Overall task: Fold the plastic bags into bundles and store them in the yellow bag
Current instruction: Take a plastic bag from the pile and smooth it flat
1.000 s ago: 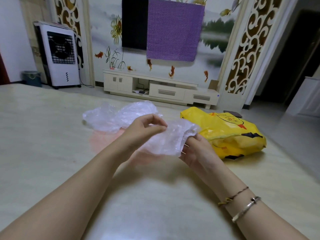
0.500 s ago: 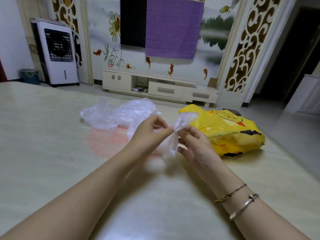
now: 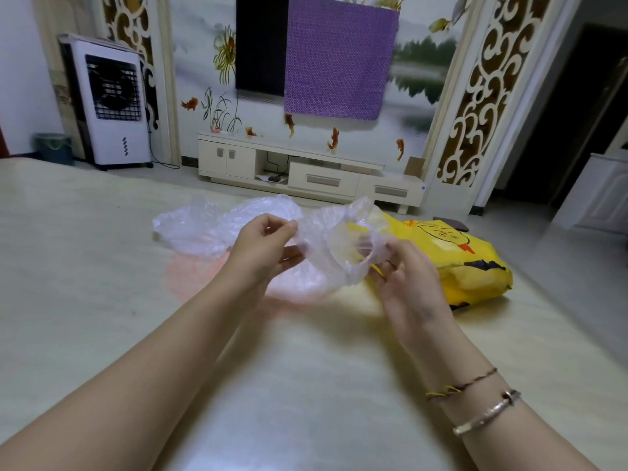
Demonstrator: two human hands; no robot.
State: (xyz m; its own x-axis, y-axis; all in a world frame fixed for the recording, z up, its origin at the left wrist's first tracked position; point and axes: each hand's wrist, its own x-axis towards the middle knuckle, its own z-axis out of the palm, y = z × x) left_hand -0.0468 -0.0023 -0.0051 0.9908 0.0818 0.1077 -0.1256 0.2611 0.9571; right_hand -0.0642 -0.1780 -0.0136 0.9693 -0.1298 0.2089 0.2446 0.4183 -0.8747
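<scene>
Head view: clear plastic bag [image 3: 334,253] held above the table [image 3: 85,266] between both hands, its middle pulled open into a loop. Left hand [image 3: 261,253]: thumb and forefinger pinch the bag's left edge, other fingers curled beneath. Right hand [image 3: 406,280]: fingers curled, gripping the bag's right edge. More clear bags [image 3: 210,226] lie crumpled on the table just behind the left hand. Yellow bag [image 3: 465,263] lies on the table just right of the held bag. 2 bracelets [image 3: 475,402] on right wrist.
</scene>
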